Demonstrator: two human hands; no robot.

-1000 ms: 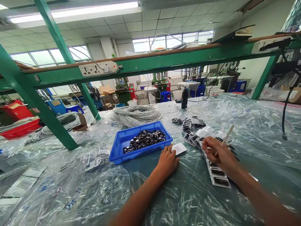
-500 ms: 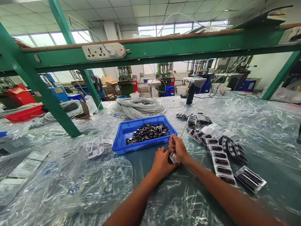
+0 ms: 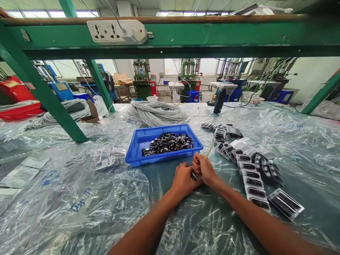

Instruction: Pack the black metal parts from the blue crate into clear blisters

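Note:
My left hand (image 3: 184, 179) is closed on a small black part in clear packaging (image 3: 194, 176), low over the table just in front of the blue tray. Against it, my right hand (image 3: 205, 168) is closed round a thin wooden stick (image 3: 210, 148) that slants up to the right. Many small black pieces (image 3: 172, 142) lie heaped in the blue tray (image 3: 136, 162). Right of my hands, flat packs with dark contents (image 3: 253, 182) lie in an overlapping row. One striped pack (image 3: 285, 204) rests nearest me on that side.
Clear plastic sheeting (image 3: 106, 202) covers much of the table. Coiled grey cable (image 3: 158, 113) lies behind the tray, and a black upright object (image 3: 219, 101) stands at the back right. A green beam (image 3: 212, 35) with a power strip (image 3: 117, 32) crosses above.
The view has tilted down, so the beam looks closer and higher. My hands stay together near the tray, and the part in my left hand shows less pale surface.

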